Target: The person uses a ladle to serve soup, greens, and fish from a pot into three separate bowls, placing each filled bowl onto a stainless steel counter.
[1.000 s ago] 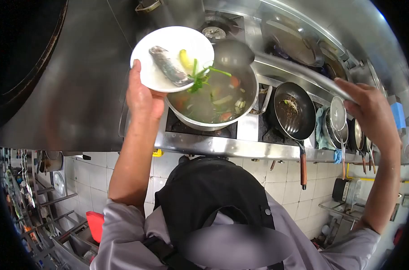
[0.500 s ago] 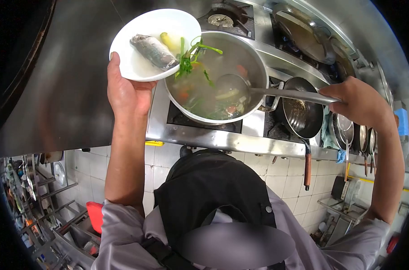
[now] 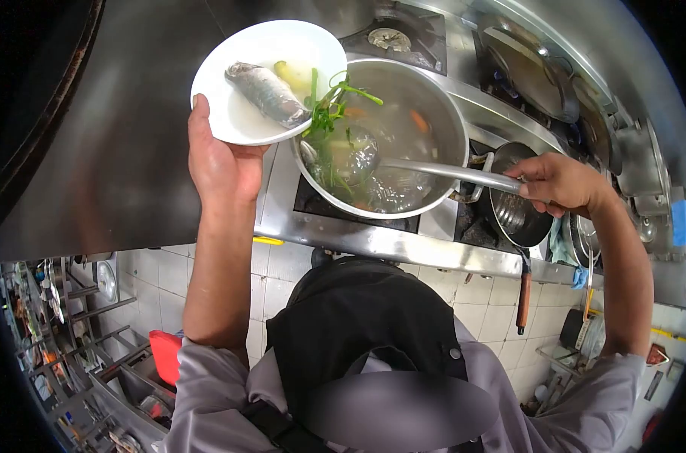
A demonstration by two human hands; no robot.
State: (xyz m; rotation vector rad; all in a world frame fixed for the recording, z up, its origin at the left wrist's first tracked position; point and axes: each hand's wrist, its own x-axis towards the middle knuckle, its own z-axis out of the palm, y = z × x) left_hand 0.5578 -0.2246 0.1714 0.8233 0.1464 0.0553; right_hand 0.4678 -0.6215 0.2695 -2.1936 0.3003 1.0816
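Note:
My left hand (image 3: 230,162) is closed on the near rim of a white bowl (image 3: 222,75), thumb on its edge. The bowl is tilted towards the pot and holds a piece of fish (image 3: 267,93), a yellowish chunk (image 3: 292,75) and some cloudy broth. Green stalks (image 3: 329,109) hang over its right edge above the pot. My right hand (image 3: 562,183) grips the handle of a metal ladle (image 3: 456,173). Its bowl lies in the broth at the left of the large pot (image 3: 465,143), below the stalks. Orange pieces (image 3: 419,121) float in the broth.
Right of the pot a black frying pan (image 3: 520,219) sits on the stove, its wooden handle over the front edge (image 3: 388,243). Behind are a bare burner (image 3: 390,39) and a large covered pan (image 3: 524,68). A dark metal surface (image 3: 101,166) lies to the left.
My right hand has moved left with the ladle, whose bowl has gone from mid-pot to the left side under the stalks. The white bowl stays tilted beside the pot; the whole view has shifted slightly.

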